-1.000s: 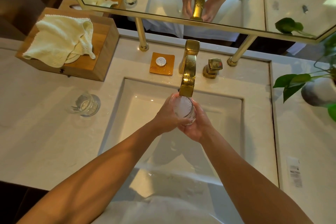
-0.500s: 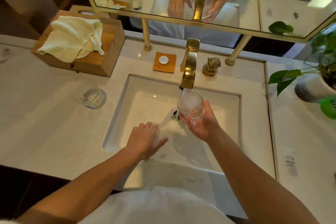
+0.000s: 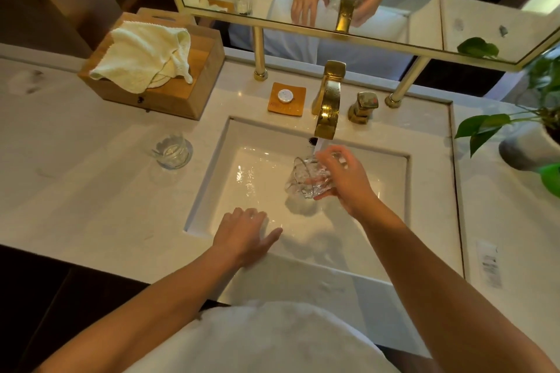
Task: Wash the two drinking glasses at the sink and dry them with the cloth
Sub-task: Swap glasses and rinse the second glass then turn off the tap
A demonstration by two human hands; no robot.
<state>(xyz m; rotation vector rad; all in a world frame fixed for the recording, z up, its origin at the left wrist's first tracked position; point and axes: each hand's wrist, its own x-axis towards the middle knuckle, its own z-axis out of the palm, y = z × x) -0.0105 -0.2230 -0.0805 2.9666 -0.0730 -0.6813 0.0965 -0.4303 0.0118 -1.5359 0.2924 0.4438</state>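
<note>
My right hand [image 3: 345, 182] grips a clear drinking glass [image 3: 304, 178] tipped onto its side, mouth to the left, over the white sink basin [image 3: 212, 179], just below the running gold tap [image 3: 328, 106]. My left hand [image 3: 242, 232] hovers flat, fingers relaxed and holding nothing, over the basin's front left corner. A second clear glass [image 3: 172, 152] stands upright on the counter left of the sink. A cream cloth [image 3: 145, 54] lies crumpled on top of a wooden box [image 3: 188, 97] at the back left.
A gold tap handle [image 3: 363, 106] and an orange soap dish [image 3: 286, 98] flank the tap. A potted plant [image 3: 527, 136] stands at the right edge. A gold-framed mirror [image 3: 333, 33] on two posts hangs over the back of the marble counter [image 3: 75, 191].
My left hand let go of the glass and moved down to the basin's front left. My right hand tipped the glass from upright under the stream onto its side.
</note>
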